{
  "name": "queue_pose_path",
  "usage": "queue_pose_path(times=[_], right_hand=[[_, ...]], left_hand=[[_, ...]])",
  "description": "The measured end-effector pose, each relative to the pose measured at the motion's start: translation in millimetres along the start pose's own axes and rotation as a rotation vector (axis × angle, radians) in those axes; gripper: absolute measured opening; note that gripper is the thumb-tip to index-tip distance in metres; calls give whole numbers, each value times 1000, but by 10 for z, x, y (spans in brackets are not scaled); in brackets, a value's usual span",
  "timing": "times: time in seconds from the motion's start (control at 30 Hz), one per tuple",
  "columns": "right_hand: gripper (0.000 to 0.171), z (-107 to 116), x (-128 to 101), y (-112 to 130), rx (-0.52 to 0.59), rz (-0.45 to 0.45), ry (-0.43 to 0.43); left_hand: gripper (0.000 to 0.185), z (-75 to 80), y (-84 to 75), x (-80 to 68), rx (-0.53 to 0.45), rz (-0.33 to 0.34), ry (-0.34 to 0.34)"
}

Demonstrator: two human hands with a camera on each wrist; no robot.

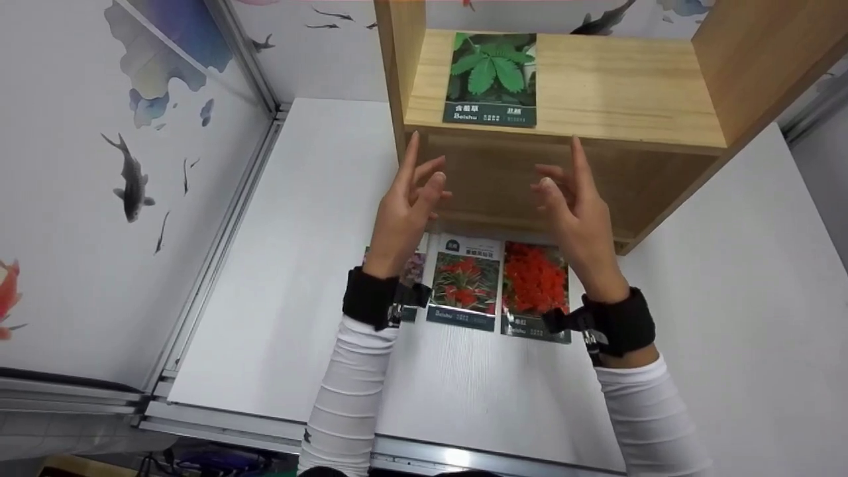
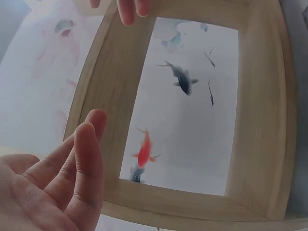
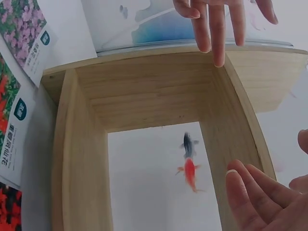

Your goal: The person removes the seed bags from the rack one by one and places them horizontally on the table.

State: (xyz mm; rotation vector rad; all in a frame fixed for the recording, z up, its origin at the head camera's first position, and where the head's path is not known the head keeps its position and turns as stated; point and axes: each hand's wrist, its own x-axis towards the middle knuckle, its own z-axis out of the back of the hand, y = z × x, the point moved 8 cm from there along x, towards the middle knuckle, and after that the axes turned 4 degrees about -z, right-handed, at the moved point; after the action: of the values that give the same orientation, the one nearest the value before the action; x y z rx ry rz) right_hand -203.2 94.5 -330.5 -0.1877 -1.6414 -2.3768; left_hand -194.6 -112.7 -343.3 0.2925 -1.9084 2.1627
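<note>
On white table (image 1: 278,278) | fish-painted wall (image 1: 99,165) | wooden shelf (image 1: 596,86), seemingly backless

Both hands are raised side by side before the open front of the wooden shelf box (image 1: 596,86), the left hand (image 1: 404,212) left of the right hand (image 1: 576,212), with a gap between them. Beyond their fingertips, one seed packet (image 1: 492,78) lies on top of the box. Beneath the wrists, three seed packets (image 1: 497,285) lie in a row on the table (image 1: 278,265), just before the box.
</note>
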Motion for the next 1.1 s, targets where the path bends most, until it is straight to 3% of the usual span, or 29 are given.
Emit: queue_pose_path(times=[0.27,0.53,0.83,1.1], right_hand=[[62,-10,185,-23,63,-46,16],[60,-27,292,-64,177,-99,35],[58,-26,408,-71,225,-128,27],[61,-59,517,-80,257,-170,32]], left_hand=[[68,-28,202,232,52,18,12],[69,-22,223,385,102,34,5],[73,-32,249,512,142,95,17],[77,-18,228,663,106,174,19]])
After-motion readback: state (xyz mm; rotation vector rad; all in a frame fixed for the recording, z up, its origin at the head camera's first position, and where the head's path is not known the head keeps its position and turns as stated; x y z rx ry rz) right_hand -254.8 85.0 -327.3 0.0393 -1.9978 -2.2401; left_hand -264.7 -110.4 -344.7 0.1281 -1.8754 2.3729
